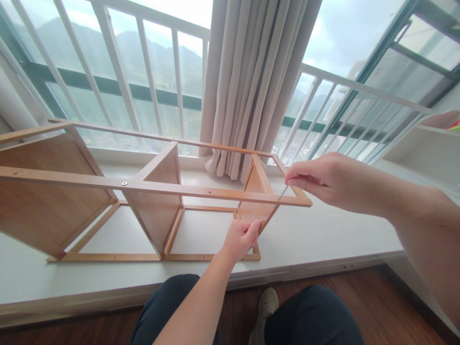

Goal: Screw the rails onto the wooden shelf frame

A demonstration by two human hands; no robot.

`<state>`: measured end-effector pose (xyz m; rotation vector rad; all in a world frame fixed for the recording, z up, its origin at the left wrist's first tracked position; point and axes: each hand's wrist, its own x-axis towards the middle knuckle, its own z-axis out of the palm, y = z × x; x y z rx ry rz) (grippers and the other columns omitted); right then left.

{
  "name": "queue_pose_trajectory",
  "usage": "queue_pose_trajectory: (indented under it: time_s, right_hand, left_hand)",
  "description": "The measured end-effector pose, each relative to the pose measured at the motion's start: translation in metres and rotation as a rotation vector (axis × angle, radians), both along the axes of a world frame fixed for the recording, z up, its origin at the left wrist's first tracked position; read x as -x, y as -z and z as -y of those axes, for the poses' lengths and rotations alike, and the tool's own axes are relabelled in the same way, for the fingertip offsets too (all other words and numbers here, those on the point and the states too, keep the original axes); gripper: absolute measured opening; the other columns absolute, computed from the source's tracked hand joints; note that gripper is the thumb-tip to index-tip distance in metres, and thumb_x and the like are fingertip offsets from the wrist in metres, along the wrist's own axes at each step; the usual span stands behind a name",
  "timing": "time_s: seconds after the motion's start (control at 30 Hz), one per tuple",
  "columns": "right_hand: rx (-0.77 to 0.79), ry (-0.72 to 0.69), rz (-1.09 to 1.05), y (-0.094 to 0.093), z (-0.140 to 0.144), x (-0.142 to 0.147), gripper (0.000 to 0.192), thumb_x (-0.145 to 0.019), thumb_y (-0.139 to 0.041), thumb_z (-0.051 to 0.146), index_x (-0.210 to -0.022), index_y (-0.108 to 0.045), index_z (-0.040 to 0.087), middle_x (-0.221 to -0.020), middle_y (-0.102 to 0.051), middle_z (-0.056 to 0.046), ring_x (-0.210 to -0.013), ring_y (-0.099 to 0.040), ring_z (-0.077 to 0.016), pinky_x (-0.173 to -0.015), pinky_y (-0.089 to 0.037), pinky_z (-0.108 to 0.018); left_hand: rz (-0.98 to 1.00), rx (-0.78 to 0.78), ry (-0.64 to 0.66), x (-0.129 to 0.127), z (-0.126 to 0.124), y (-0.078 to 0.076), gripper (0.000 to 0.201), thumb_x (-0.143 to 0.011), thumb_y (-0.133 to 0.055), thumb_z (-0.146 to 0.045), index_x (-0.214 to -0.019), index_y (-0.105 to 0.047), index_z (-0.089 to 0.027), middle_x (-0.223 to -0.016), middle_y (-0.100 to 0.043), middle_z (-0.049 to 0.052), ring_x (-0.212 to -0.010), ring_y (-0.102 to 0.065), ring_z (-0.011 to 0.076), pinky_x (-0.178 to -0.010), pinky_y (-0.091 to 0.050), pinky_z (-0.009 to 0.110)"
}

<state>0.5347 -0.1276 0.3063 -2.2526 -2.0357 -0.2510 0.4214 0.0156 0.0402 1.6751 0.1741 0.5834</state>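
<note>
Up on the white sill (pixel 323 239), the left hand (pixel 240 238) grips the wooden shelf frame (pixel 151 189); the right hand (pixel 323 179) pinches a thin metal tool (pixel 283 192) against its corner.

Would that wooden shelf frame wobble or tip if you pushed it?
Probably a bit wobbly: the wooden shelf frame is thin slats around three panels. It likely won't tip easily, lying long and low on the sill. The left hand braces one panel while the right hand works a thin tool.
</note>
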Motion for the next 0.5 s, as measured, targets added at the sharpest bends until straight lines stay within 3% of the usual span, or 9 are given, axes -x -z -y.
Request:
queue_pose_trajectory:
  time_s: [0.17,0.33,0.5]
  right_hand:
    - [-0.074,-0.021,0.01,-0.005,0.003,-0.001,0.019,-0.1,-0.053,0.027,-0.092,-0.07,0.026,-0.072,-0.069,0.0,-0.061,-0.059,-0.0188,-0.063,-0.038,-0.032]
    - [-0.064,-0.174,0.004,-0.004,0.002,-0.01,0.021,-0.102,-0.052,0.023,-0.095,-0.071,0.026,-0.091,-0.076,-0.003,-0.082,-0.068,-0.0227,-0.075,-0.045,-0.034]
    - [-0.078,-0.235,0.0,-0.001,-0.001,-0.014,0.022,-0.101,-0.053,0.019,-0.095,-0.073,0.025,-0.094,-0.075,-0.004,-0.086,-0.067,-0.0221,-0.078,-0.045,-0.034]
  left_hand:
    - [-0.004,-0.004,-0.007,0.001,0.0,-0.002,0.07,-0.099,-0.047,-0.063,-0.044,-0.051,-0.02,-0.039,-0.048,-0.002,-0.044,-0.045,0.0097,-0.054,-0.036,0.026]
    - [0.003,-0.002,0.0,0.0,-0.001,0.0,0.07,-0.1,-0.047,-0.061,-0.044,-0.051,-0.019,-0.04,-0.048,-0.002,-0.044,-0.045,0.0097,-0.054,-0.037,0.026]
    - [0.004,-0.001,0.006,0.0,-0.001,0.001,0.07,-0.101,-0.047,-0.061,-0.044,-0.051,-0.019,-0.041,-0.048,-0.002,-0.044,-0.045,0.0095,-0.055,-0.036,0.027]
